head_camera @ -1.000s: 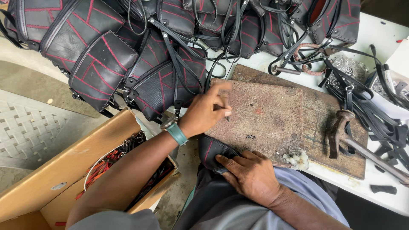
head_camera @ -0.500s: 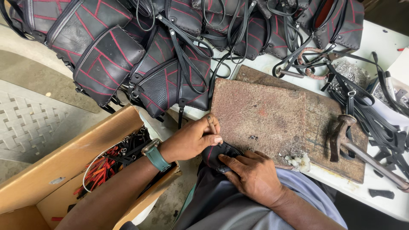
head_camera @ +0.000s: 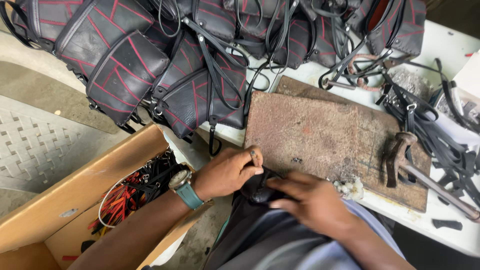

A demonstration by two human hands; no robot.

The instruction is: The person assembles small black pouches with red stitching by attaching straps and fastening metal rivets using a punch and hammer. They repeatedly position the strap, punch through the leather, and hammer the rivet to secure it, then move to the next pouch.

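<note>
white bench (head_camera: 450,45) across the top and right, its near edge running down toward the lower right. piled over its upper left, a heap of black bags (head_camera: 165,65) with red stitched lines, straps looping out, some hanging past the bench edge. flat on the bench in the middle, a worn brown board (head_camera: 320,135), scuffed and stained. lower left, beside the bench, an open cardboard box (head_camera: 75,200) holding a tangle of red and black cords (head_camera: 130,195). right of the board, a bundle of black straps (head_camera: 440,135) with metal buckles. across the board's right end, a hammer (head_camera: 400,155), rusty head on the board, handle slanting to the lower right over the bench. at the board's near edge, a small pale clump (head_camera: 350,187), kind not clear.

in the lap just below the board's near edge, a small piece of black leather (head_camera: 257,187). left hand (head_camera: 227,172), teal-strapped watch on the wrist, pinched on the piece's left side, thumb and forefinger pressed together. right hand (head_camera: 310,202) blurred, fingers laid on the piece's right side; grip itself hard to tell. both hands close together, nearly touching over the piece.
</note>
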